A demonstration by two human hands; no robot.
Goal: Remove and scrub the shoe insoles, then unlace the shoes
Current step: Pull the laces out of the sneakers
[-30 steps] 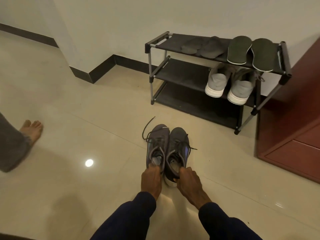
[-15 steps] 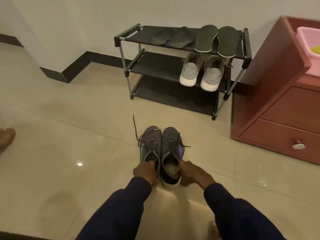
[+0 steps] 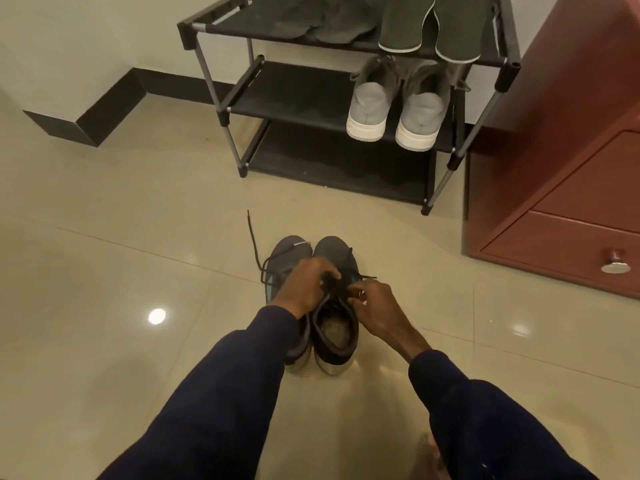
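Two dark grey sneakers stand side by side on the tiled floor, toes pointing away from me. My left hand (image 3: 304, 284) reaches across the left sneaker (image 3: 289, 249) and pinches the black laces (image 3: 330, 282) over the tongue of the right sneaker (image 3: 334, 327). My right hand (image 3: 375, 306) pinches the same laces from the right side. One loose lace end (image 3: 252, 237) trails on the floor beyond the left sneaker. The right sneaker's opening shows a pale inner sole. Two dark green insoles (image 3: 407, 22) and two grey insoles (image 3: 311, 19) lie on the rack's top shelf.
A black three-tier shoe rack (image 3: 221, 109) stands against the wall ahead, with a pair of light grey shoes (image 3: 394, 105) on its middle shelf. A red-brown drawer cabinet (image 3: 568, 188) with a metal knob stands at the right. Glossy beige tiles surround the sneakers.
Both hands have moved forward from the sneakers' heel collars to the laces of the right sneaker and taken hold of them. The view has come closer to the rack.
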